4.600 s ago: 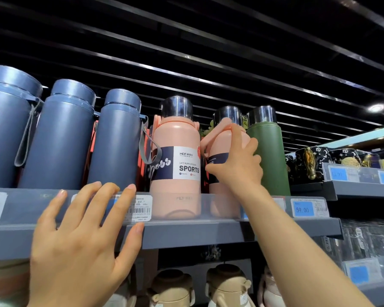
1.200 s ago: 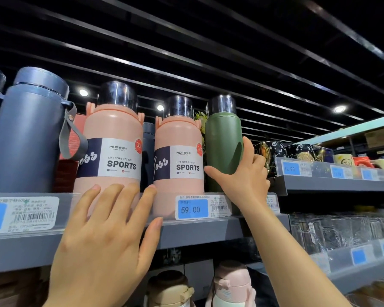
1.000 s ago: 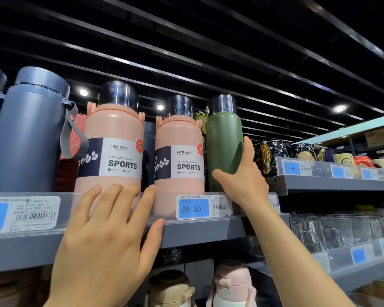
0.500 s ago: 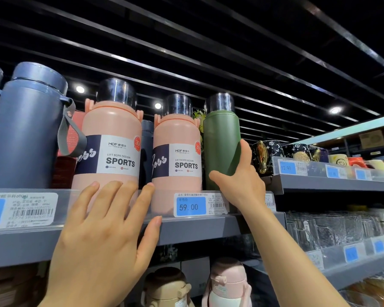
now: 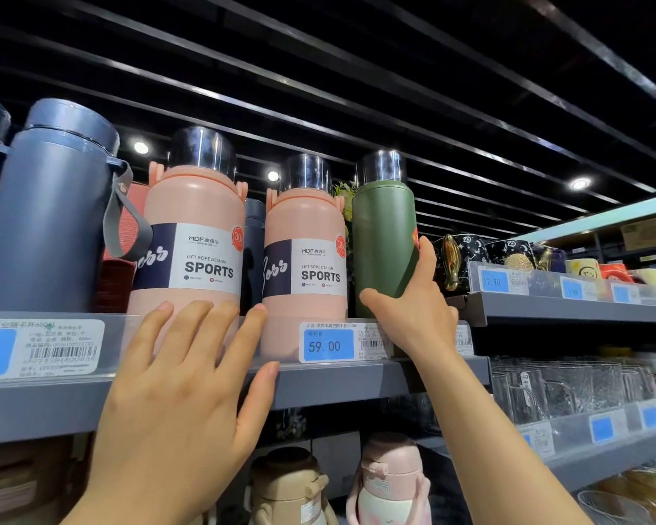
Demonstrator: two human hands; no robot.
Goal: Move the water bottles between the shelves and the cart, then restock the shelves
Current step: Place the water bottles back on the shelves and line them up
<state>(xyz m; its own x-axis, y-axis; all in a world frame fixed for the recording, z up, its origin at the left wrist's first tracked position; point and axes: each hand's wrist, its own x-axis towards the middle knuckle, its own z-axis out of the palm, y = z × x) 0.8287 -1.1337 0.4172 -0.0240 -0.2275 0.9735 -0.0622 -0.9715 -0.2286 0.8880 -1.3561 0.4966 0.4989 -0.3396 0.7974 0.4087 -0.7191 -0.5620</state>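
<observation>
The right hand grips the green bottle low on its body, thumb at its 9 o'clock side, fingers curled round the 3 o'clock side. That bottle stands upright on the shelf, at the right end of the row.

The left hand lies flat against the shelf's front edge, fingers straight and spread, tips reaching up over the clear price rail in front of the left pink bottle; the thumb rests on the grey edge. It holds nothing.

At 9 o'clock of the green bottle, just beside it, stands the right pink bottle, upright, with a "SPORTS" label and a chrome cap. The left pink bottle is further toward 9 o'clock, and beyond it a blue bottle with a grey strap. A "59.00" tag sits in the rail below the right pink bottle.

At 3 o'clock of the green bottle, a second shelf carries dark mugs. Below it, glass cups. At 6 o'clock, under the main shelf, a small pink bottle and a brown one.
</observation>
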